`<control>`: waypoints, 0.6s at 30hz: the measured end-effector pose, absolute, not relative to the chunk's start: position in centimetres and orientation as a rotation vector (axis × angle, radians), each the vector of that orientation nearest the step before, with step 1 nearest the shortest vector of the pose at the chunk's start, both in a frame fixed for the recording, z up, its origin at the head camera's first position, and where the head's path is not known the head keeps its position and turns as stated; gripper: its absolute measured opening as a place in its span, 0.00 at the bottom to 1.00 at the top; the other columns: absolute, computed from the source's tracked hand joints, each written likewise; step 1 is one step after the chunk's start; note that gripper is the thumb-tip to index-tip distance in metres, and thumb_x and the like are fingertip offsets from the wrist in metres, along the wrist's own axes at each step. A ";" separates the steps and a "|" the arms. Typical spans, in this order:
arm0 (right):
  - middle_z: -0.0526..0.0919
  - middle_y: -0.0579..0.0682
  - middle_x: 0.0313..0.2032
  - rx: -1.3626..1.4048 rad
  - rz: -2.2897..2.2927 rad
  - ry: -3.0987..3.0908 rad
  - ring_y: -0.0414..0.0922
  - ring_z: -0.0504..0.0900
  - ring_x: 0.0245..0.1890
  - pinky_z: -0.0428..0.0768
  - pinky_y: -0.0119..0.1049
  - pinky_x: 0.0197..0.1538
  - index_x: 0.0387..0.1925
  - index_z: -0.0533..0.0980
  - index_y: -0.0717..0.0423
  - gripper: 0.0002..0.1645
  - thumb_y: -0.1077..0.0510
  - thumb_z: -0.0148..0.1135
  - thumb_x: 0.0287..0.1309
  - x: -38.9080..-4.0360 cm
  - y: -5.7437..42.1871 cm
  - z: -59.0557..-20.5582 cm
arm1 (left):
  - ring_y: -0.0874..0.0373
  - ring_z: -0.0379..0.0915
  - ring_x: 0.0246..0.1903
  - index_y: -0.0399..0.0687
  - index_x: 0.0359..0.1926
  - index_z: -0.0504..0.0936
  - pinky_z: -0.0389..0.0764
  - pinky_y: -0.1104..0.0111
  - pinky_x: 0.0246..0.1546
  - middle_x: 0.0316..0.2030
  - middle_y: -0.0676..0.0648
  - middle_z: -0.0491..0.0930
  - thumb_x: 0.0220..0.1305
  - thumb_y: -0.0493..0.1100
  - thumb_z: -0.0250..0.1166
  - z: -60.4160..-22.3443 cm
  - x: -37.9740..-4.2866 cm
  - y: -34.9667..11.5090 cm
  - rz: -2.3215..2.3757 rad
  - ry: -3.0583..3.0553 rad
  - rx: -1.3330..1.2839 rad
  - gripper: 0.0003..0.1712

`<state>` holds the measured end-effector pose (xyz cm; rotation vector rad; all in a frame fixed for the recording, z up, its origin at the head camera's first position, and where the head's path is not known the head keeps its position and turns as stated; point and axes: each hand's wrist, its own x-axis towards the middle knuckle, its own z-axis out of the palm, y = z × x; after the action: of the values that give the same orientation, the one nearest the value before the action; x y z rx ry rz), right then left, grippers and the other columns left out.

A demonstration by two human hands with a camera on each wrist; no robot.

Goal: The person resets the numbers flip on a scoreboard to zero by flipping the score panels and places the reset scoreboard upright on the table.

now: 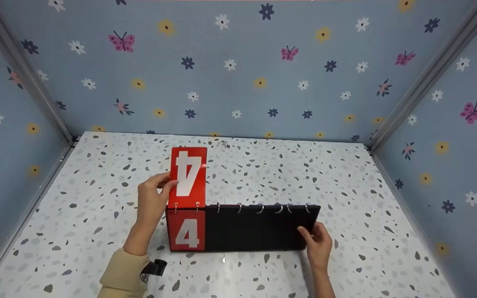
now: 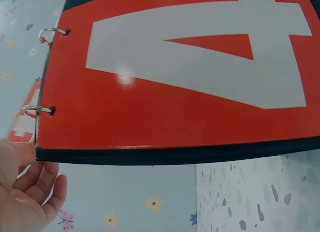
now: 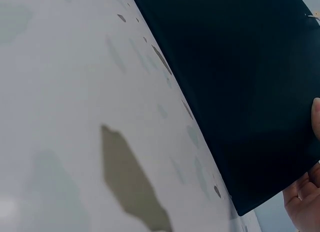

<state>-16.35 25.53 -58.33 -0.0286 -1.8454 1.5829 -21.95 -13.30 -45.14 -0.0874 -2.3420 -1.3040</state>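
A black flip scoreboard [image 1: 255,229] stands on the speckled tabletop in the head view, with metal rings along its top edge. On its left end hangs a red card with a white 4 [image 1: 186,231]. Above it, a raised red card [image 1: 199,192] shows an upside-down 4. My left hand [image 1: 151,200] pinches that raised card at its left edge, thumb in front. At the scoreboard's right end, my right hand [image 1: 318,244] grips the black panel, thumb on the front face. The right wrist view shows the bare black panel [image 3: 240,101] and only part of those fingers.
The white tabletop [image 1: 263,169] has grey and brown specks. Blue panels [image 1: 238,82] with flowers and butterflies enclose it at the back and both sides. A dark strap [image 1: 155,267] sits by the left sleeve.
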 end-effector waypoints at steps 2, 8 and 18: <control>0.79 0.51 0.24 -0.038 1.591 -1.847 0.39 0.76 0.23 0.72 0.24 0.26 0.30 0.76 0.63 0.11 0.69 0.67 0.41 -16.1 25.2 -57.6 | 0.52 0.74 0.30 0.34 0.45 0.78 0.75 0.62 0.37 0.34 0.39 0.80 0.53 0.36 0.64 -45.3 -22.2 -13.3 -1.303 -2.391 -0.054 0.18; 0.78 0.53 0.23 -0.118 1.589 -1.894 0.39 0.76 0.23 0.73 0.26 0.25 0.29 0.75 0.67 0.11 0.70 0.67 0.41 -15.7 24.8 -56.5 | 0.52 0.72 0.29 0.33 0.46 0.77 0.74 0.63 0.33 0.29 0.40 0.79 0.53 0.38 0.65 -45.7 -22.5 -13.6 -1.285 -2.504 0.023 0.19; 0.79 0.52 0.24 -0.048 1.622 -1.819 0.40 0.76 0.23 0.72 0.24 0.26 0.29 0.76 0.62 0.10 0.68 0.68 0.41 -16.2 25.2 -57.9 | 0.56 0.71 0.22 0.34 0.34 0.81 0.71 0.68 0.23 0.22 0.43 0.79 0.53 0.40 0.65 -46.6 -21.6 -14.3 -1.235 -2.400 0.024 0.12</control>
<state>-16.20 25.23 -57.87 -0.0484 -1.8195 1.6215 -21.64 -14.26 -46.57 0.0240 -2.3997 -1.2354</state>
